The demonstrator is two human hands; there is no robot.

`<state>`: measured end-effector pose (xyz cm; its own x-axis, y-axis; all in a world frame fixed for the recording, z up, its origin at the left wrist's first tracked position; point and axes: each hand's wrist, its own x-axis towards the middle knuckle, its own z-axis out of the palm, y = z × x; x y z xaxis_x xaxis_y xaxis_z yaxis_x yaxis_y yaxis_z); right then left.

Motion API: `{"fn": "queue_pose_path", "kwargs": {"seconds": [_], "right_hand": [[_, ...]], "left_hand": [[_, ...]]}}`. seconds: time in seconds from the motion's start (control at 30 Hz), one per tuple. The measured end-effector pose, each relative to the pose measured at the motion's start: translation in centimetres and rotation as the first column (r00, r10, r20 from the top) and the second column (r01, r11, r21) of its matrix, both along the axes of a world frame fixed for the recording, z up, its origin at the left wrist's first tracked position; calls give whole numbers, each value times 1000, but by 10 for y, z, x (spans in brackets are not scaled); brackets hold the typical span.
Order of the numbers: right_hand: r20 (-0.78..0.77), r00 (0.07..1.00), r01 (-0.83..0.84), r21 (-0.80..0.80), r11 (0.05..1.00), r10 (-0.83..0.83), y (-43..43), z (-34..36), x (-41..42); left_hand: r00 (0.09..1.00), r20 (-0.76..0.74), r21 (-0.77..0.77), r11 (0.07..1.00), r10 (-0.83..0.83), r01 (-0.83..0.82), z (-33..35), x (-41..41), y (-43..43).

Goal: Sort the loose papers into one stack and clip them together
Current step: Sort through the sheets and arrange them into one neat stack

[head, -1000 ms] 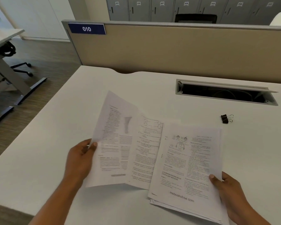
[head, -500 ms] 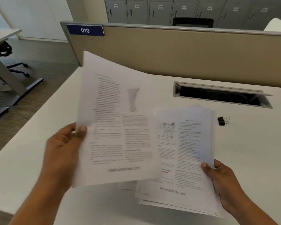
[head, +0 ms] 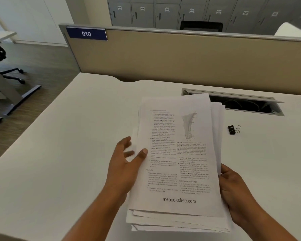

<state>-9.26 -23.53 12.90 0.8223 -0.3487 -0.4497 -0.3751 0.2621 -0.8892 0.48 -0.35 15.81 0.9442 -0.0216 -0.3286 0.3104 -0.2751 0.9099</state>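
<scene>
- The stack of papers (head: 177,171) is held above the near part of the desk (head: 68,153); its near edges are uneven and fanned, and the lower sheets are hidden under the top page.
- The right hand (head: 236,193) grasps the stack's right edge; its fingers are hidden beneath the sheets.
- The left hand (head: 127,167) is at the left edge, thumb on the top page, fingers spread and blurred; whether it grips I cannot tell.
- The sheet the left hand held apart half a second ago now lies on top of the stack.
- The binder clip (head: 234,129) lies alone toward the right edge, where it was before.
- The cable tray (head: 233,105) at the far edge is partly covered by the papers.
</scene>
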Motion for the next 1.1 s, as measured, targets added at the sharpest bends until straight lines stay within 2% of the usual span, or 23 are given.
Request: {"fn": "queue_pose_path", "kwargs": {"seconds": [0.07,0.13,0.3,0.37,0.6,0.67,0.77,0.83,0.9,1.0,1.07,1.1], "right_hand": [[19,1000,-4,29,1000,3,0,0,-1],[28,1000,-14,29,999,13,1,1,-1],[19,999,-28,7,1000,28,-4,1,-2],[-26,1000,-7,28,1000,8,-7,0,-2],[-4,998,55,15,998,-55,-13,-8,-5],[-12,995,103,16,995,-103,-18,-12,-8],[-19,986,163,7,987,-163,-28,-17,-17],[-32,982,187,-20,982,-187,-34,-17,-25],[-37,977,208,-34,978,-209,-40,-20,-31],[-30,979,200,14,980,-200,-46,-24,-36],[-33,982,188,8,982,-188,-47,-25,-38],[-46,977,207,-22,978,-208,-48,-27,-39]], "left_hand": [[975,-203,-244,969,-88,37,-1,4,0],[945,-276,-357,931,-178,71,-2,2,-2],[969,-203,-377,924,-142,57,-9,-2,-8],[971,-202,-348,936,-131,54,-13,-3,-10],[970,-158,-271,953,-184,137,-23,-5,-19],[977,-143,-161,978,-158,134,-34,-2,-19],[996,-32,217,972,-79,85,-61,8,-9],[994,8,519,850,-107,87,-81,12,1],[987,-63,716,682,-151,150,-95,10,4],[970,-158,833,503,-186,232,-111,3,-1],[967,-174,864,443,-185,240,-119,1,-4],[969,-172,864,446,-179,236,-120,2,-5]]}}
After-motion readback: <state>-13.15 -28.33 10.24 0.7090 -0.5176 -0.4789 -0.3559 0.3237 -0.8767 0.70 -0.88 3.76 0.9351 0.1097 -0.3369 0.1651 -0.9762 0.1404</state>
